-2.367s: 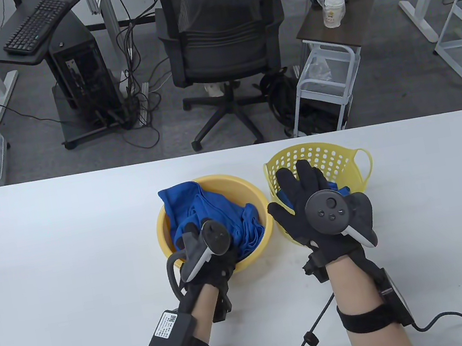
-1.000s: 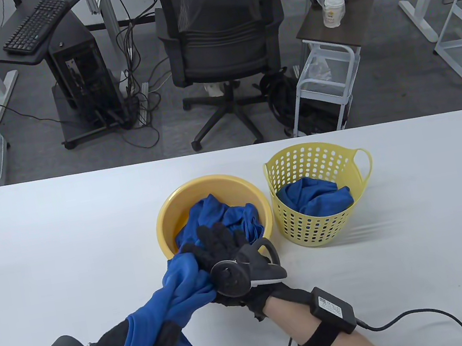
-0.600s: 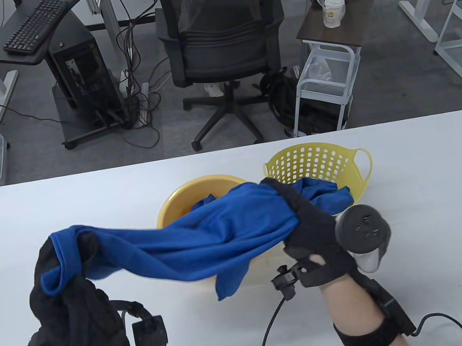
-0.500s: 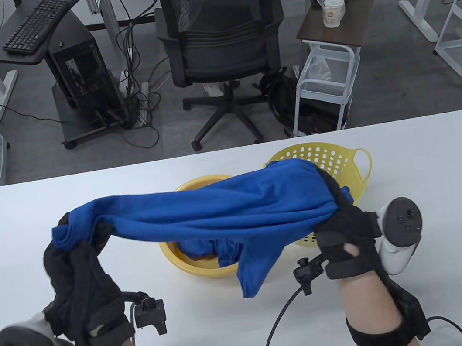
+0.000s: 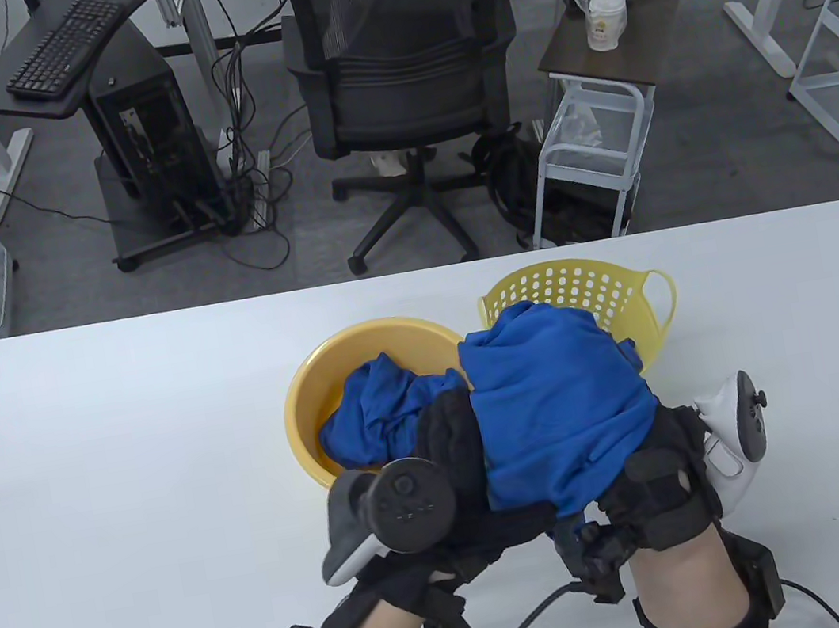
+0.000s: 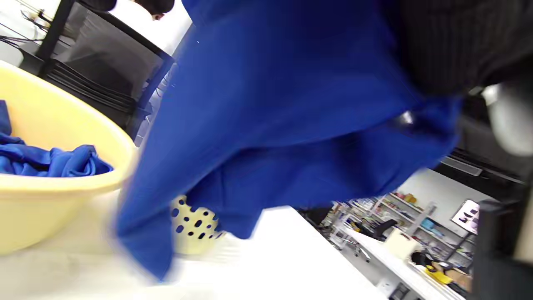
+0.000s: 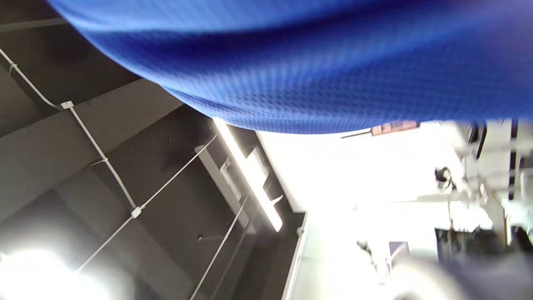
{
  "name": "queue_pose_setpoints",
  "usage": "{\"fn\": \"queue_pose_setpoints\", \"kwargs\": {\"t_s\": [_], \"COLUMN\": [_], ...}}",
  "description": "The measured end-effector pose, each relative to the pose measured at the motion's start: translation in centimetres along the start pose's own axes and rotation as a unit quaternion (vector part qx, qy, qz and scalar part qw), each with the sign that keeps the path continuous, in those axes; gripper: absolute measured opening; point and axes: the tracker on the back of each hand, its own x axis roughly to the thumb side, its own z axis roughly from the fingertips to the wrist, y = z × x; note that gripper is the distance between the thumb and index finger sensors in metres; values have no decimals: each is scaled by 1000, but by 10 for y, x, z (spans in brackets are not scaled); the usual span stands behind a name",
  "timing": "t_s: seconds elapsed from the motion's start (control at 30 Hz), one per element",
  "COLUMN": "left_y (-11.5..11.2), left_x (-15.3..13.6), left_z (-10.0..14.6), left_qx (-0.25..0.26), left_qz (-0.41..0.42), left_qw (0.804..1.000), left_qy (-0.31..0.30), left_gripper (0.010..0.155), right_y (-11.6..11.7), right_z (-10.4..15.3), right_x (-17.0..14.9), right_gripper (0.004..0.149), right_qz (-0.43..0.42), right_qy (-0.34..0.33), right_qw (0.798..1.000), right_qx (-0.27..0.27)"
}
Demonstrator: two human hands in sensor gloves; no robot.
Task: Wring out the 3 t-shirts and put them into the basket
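A blue t-shirt (image 5: 555, 404) is bunched between my two hands, above the table in front of the basin and basket. My left hand (image 5: 452, 437) grips its left edge, with the tracker (image 5: 403, 505) just below. The cloth drapes over my right hand (image 5: 655, 475), which holds it from underneath; its fingers are hidden. In the left wrist view the shirt (image 6: 270, 125) hangs in front of the basket (image 6: 191, 225). Blue fabric (image 7: 291, 62) fills the top of the right wrist view. A second blue shirt (image 5: 379, 409) lies in the yellow basin (image 5: 359, 336). The held shirt hides most of the yellow basket (image 5: 583, 282).
A corner of blue cloth (image 5: 629, 355) shows inside the basket, behind the held shirt. Cables (image 5: 520, 626) run from my wrists along the table's near edge. An office chair (image 5: 404, 76) and a small cart (image 5: 599, 139) stand beyond the far edge.
My hands were wide apart with the shirt stretched between them. They have come together at the centre, and the shirt is now bunched over my right hand.
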Motion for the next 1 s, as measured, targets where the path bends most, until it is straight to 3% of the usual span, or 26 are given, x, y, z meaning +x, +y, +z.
{"fn": "queue_pose_setpoints", "kwargs": {"t_s": [0.07, 0.1, 0.13, 0.2, 0.23, 0.3, 0.37, 0.43, 0.5, 0.6, 0.7, 0.73, 0.77, 0.83, 0.9, 1.0], "left_y": [-3, -2, 1, 8, 10, 17, 25, 33, 41, 47, 45, 45, 47, 53, 60, 66], "left_x": [-9, -15, -22, -34, -39, -49, -59, -63, -60, -52, -47, -47, -47, -52, -54, -51], "left_z": [-4, -5, -4, -4, -4, -2, 1, 3, 7, 8, 8, 8, 9, 12, 17, 22], "left_qx": [44, 76, 98, 114, 117, 120, 125, 105, 98, 83, 46, 38, 39, 73, 119, 142], "left_qz": [3, 22, 58, 162, 212, 310, 420, 506, 554, 594, 656, 661, 658, 612, 538, 500], "left_qw": [999, 997, 993, 980, 970, 943, 897, 849, 812, 760, 698, 692, 695, 736, 792, 817], "left_qy": [-2, -1, -2, -14, -22, -28, -51, -108, -159, -250, -285, -288, -288, -279, -263, -250], "left_gripper": [125, 116, 102, 60, 52, 49, 49, 51, 51, 54, 58, 59, 60, 61, 60, 59], "right_y": [9, 13, 18, 24, 25, 23, 15, 7, 5, 15, 27, 29, 29, 28, 23, 14], "right_z": [2, 3, 4, 5, 5, 4, 2, -2, -9, -17, -23, -24, -26, -28, -29, -34], "right_x": [-1, -3, -5, -6, -6, -5, -3, -5, -15, -41, -72, -79, -86, -89, -82, -69], "right_gripper": [57, 57, 57, 57, 57, 56, 55, 54, 54, 63, 87, 92, 94, 90, 76, 58], "right_qz": [-46, -63, -84, -109, -99, -64, -14, 38, 67, 54, 33, 30, 19, -6, -16, -2], "right_qy": [-4, 1, 2, 6, -2, -41, -66, -77, -61, 34, 129, 139, 145, 139, 114, 66], "right_qw": [999, 997, 995, 991, 992, 996, 998, 996, 995, 997, 984, 981, 978, 979, 989, 993], "right_qx": [26, 41, 60, 83, 81, 56, 16, -27, -35, 38, 121, 135, 150, 147, 94, 96]}}
